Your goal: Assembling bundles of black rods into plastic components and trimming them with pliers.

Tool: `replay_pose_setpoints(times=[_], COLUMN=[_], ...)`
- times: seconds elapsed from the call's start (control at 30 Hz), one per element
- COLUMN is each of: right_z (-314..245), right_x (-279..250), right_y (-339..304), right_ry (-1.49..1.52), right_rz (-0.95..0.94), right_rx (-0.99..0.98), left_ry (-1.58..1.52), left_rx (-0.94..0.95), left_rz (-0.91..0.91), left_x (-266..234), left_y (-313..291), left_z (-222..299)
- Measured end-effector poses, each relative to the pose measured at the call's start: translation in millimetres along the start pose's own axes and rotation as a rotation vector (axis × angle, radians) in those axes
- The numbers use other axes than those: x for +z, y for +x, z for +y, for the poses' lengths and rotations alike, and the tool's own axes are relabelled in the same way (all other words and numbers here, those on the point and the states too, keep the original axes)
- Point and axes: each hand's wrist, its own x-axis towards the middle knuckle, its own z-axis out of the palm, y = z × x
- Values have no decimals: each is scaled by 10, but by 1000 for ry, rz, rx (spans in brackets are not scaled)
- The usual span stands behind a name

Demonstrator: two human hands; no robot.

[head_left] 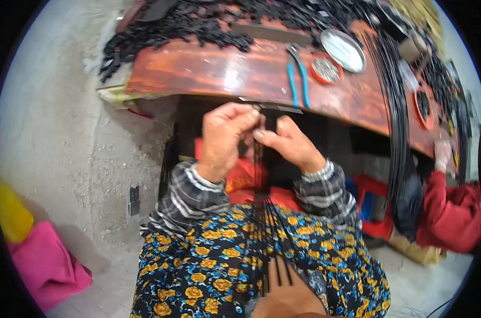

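- Here, before the wooden table [187, 66], the left hand [223, 139] pinches black strands [263, 200] — thumb against fingers.
- The right hand [293, 144], also before the table, curls beside them; whether it grips, I cannot tell.
- The strands trail away from the table, over flowered cloth [208, 252].

The 2 bare hands are raised in front of the body, close together at the fingertips. The left hand [223, 132] stands higher, its back toward the head, thumb and index finger drawn into a pinch with the other fingers partly hidden. The right hand [293, 143] slants inward, its thumb pointing left toward the left fingertips and its fingers curled under, mostly out of sight. Both forearms, in plaid sleeves [202, 188], angle in toward the middle; both wrists [211, 170] show just past the cuffs.
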Motion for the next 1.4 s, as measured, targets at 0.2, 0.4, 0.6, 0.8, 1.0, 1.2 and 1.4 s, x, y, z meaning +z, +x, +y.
replay_pose_setpoints(times=[0.2,0.4,0.6,0.8,1.0,1.2,1.4], right_z=[-47,-75,-82,-79,-81,-108,-104], right_x=[91,64,51,62,27,18,-1], right_y=[-86,-47,24,106,114,100,59], right_ry=[36,-10,-31,17,-3,-17,-26], right_rz=[77,93,126,170,152,130,135], right_rx=[184,194,245,276,259,245,173], left_ry=[48,299,548,1281,873,1140,1284], left_rx=[11,428,371,119,316,626,920], left_rz=[-15,434,835,856,881,869,502], left_x=[-321,-1425,-2664,-2707,-2701,-2467,-2035], left_y=[-11,649,1535,2066,2004,1948,1891], left_z=[42,573,1416,1517,1379,1307,939])
